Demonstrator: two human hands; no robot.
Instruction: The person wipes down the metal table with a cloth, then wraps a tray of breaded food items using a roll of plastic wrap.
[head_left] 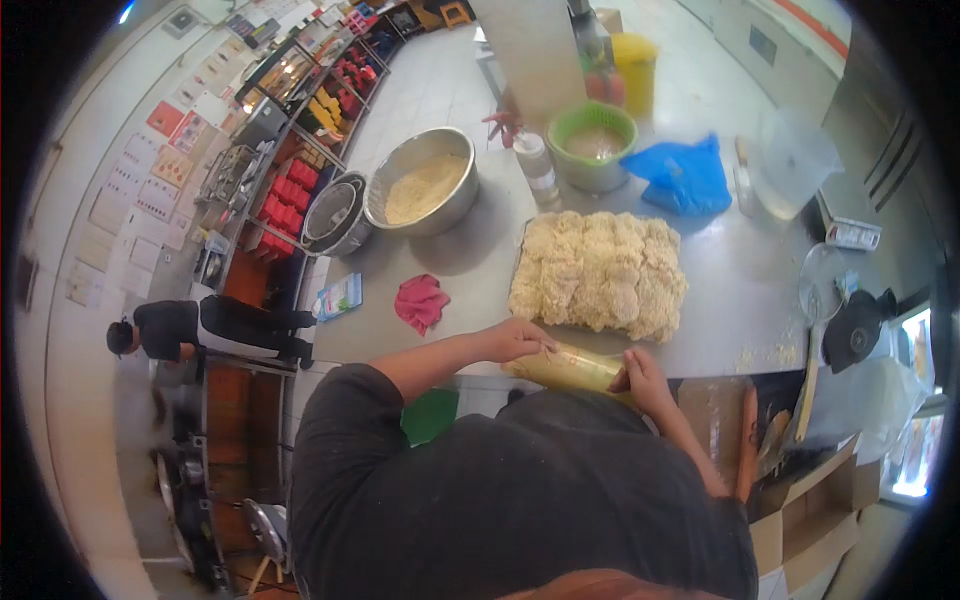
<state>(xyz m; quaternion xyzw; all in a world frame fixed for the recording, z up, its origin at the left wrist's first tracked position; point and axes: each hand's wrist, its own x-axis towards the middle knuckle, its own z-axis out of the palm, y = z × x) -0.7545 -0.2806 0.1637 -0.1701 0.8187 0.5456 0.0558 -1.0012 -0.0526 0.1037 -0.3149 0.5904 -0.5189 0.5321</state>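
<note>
A yellowish plastic packet (568,368) lies between my hands at the near edge of the steel table, close to my body. My left hand (517,341) is closed on its left end with the fingers pinched. At the right end my right hand (642,378) grips the packet, thumb on top. Just beyond the packet is a large block of crumb-coated pieces (598,272) in rows, which neither hand touches. A pink cloth (421,303) lies on the table left of my left hand.
Metal bowl with crumbs (430,185), colander bowl (338,215), bottle (536,168), green basket (592,145), blue bag (684,177) and scale (848,222) stand around the steel table (480,262). A co-worker (210,328) is at the left. An open cardboard box (815,520) sits lower right.
</note>
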